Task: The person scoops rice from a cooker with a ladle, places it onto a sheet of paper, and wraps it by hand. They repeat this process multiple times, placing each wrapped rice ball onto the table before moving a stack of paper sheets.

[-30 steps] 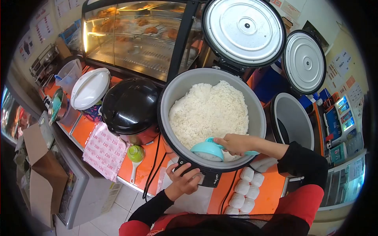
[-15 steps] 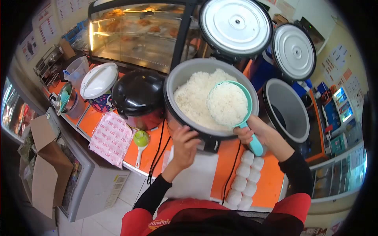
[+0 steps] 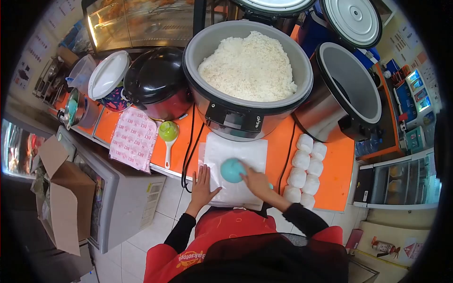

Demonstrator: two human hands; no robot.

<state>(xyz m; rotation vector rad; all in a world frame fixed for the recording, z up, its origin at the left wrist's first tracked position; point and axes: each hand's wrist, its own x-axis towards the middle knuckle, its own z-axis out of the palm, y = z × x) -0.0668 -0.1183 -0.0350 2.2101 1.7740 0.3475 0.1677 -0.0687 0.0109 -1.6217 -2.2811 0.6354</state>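
Note:
My right hand [image 3: 259, 181] grips the handle of a teal rice scoop [image 3: 232, 170]. The scoop is turned bowl-down over a stack of white paper sheets [image 3: 236, 148]; what is under it is hidden. Fingers spread, my left hand [image 3: 203, 189] rests on the left edge of the sheets. Just beyond the paper stands a large open rice cooker [image 3: 234, 120], with white rice [image 3: 250, 68] heaped inside. Two rows of white wrapped portions [image 3: 297, 178] lie to the right of the paper.
A second open cooker [image 3: 306, 113] stands at the right. On the left are a black-lidded cooker [image 3: 153, 75], pink printed wrappers [image 3: 133, 137], a white spoon [image 3: 169, 153] with a green bowl [image 3: 167, 130], and black cords [image 3: 190, 146]. A glass display case [image 3: 151, 23] stands behind.
My right hand has brought the rice-filled scoop down from above the cooker and turned it over onto the paper. My left hand has moved from the cooker's front to the sheets. The view tilts lower.

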